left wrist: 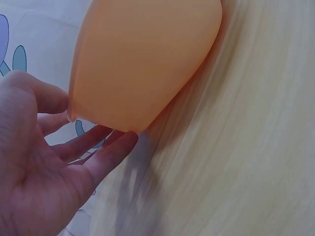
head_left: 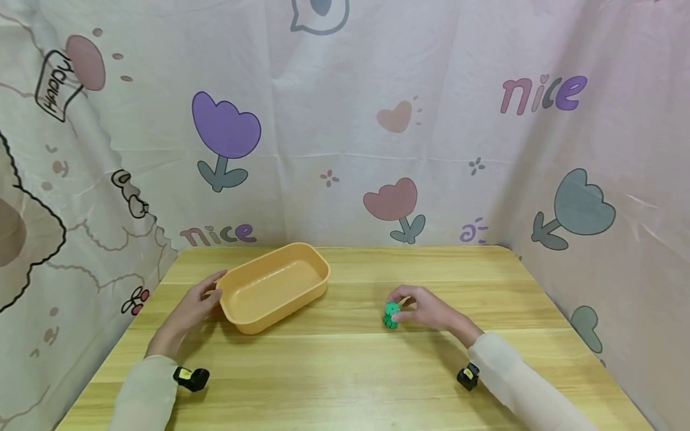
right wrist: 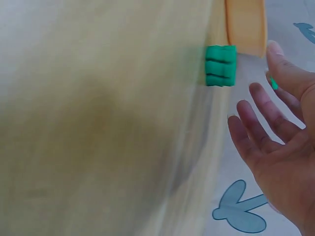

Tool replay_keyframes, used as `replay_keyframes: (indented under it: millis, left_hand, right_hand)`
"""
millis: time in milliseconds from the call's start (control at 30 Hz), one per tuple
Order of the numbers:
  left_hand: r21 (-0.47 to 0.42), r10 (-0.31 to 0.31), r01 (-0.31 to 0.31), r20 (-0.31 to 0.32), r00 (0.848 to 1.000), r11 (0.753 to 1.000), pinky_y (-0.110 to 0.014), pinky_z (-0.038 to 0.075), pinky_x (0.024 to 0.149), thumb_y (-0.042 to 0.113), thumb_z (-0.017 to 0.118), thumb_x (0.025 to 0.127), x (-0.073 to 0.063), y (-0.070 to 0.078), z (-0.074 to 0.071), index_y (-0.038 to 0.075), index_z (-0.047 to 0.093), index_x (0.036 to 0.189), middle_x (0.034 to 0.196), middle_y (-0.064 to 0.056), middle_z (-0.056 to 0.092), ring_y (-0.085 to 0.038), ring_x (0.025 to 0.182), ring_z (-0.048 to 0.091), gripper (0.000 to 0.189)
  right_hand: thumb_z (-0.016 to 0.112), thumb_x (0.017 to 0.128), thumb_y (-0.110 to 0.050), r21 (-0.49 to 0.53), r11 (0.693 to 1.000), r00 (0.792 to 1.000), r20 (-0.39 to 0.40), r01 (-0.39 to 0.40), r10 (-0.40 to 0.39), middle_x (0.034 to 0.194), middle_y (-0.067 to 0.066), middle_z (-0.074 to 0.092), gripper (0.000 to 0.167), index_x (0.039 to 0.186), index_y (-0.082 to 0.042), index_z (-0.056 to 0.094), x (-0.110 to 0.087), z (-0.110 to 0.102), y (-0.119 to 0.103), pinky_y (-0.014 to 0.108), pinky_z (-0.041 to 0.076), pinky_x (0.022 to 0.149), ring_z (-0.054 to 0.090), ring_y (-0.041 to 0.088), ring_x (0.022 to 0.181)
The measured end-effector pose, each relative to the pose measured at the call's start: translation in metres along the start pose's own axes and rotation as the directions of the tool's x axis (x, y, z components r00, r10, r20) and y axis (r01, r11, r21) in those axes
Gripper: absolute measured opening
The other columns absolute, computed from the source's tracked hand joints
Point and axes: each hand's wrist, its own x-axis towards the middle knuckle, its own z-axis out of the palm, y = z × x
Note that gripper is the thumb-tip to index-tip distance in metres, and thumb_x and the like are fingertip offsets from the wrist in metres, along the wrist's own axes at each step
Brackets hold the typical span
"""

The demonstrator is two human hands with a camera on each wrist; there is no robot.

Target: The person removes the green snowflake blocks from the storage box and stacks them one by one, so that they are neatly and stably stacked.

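A yellow-orange rectangular plastic tub [head_left: 259,326] stands on the table, its inside bare. My left hand [head_left: 191,308] holds the tub's left end, with thumb and fingers at the rim; in the left wrist view the tub's outer wall [left wrist: 142,59] rises beside the fingers. Right of the tub, my right hand [head_left: 428,308] pinches a small green piece [head_left: 392,307] between thumb and fingers. A darker green ridged block [head_left: 389,322] is just below it. In the right wrist view the ridged block [right wrist: 220,66] is apart from the fingertips, and a sliver of green shows by the thumb.
Beneath everything lies a light wood-grain table [head_left: 323,377]. A pale curtain [head_left: 323,78] printed with flowers and words hangs behind it and along both sides. Each wrist carries a small black camera, the left camera [head_left: 192,379] and the right camera [head_left: 468,377].
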Motion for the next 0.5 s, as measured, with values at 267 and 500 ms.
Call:
replay_keyframes:
  millis: [267,500]
  left_hand:
    - [-0.008,-0.006,0.006,0.005,1.0,1.0,-0.018,0.057,0.088,0.015,0.041,0.112,-0.001,0.002,0.0,-0.002,0.021,0.163,0.144,-0.038,0.045,-0.041,0.125,0.056,0.057]
    - [-0.007,-0.002,0.002,0.002,1.0,1.0,-0.019,0.057,0.088,0.016,0.041,0.112,-0.001,0.002,0.0,-0.001,0.022,0.163,0.143,-0.038,0.046,-0.044,0.126,0.055,0.057]
  right_hand:
    - [0.074,0.094,-0.011,0.02,1.0,0.999,0.037,0.02,-0.021,0.121,0.013,0.069,0.032,0.123,0.001,0.068,-0.001,0.008,0.01,0.048,0.057,0.099,0.063,0.021,0.107]
    - [0.073,0.095,-0.009,0.001,0.998,0.997,0.042,0.065,-0.065,0.12,0.016,0.069,0.032,0.124,0.003,0.067,-0.004,0.013,0.014,0.044,0.058,0.097,0.063,0.018,0.104]
